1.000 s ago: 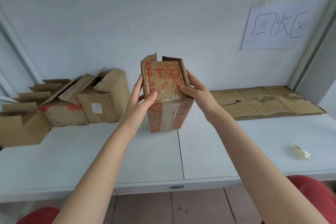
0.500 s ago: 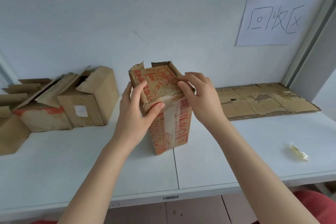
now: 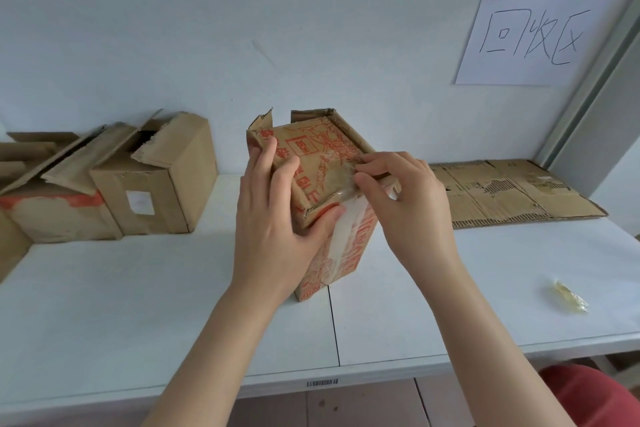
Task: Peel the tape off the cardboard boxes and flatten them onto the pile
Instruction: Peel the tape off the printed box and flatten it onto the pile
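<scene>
Head view. Two hands, both mine. One printed box (image 3: 325,152), brown with red print, stands upright at frame centre on the white counter (image 3: 138,305), over the seam between the two counter panels. Its far top flaps stick up ragged. One strip of clear tape (image 3: 341,246) runs down its front face and over the top edge.

My left hand (image 3: 273,225) grips the box's near left corner, fingers over the top face, thumb pressed on the front. My right hand (image 3: 408,204) pinches the tape at the top edge between thumb and forefinger, other fingers curled.

Left of frame: three unflattened boxes countable, one labelled box (image 3: 156,198), one red-banded box (image 3: 59,215), one edge box (image 3: 10,246) cut off by the frame. Right of frame: one flattened pile (image 3: 502,194) against the wall. One crumpled tape wad (image 3: 569,296) lies lower right, well apart from the pile. One paper sign (image 3: 530,35) is upper right.

Versus half a second ago: the box stands on the same seam, my left grip is unchanged, and my right fingers have gone from resting on the top edge to pinching. Counts unchanged.
</scene>
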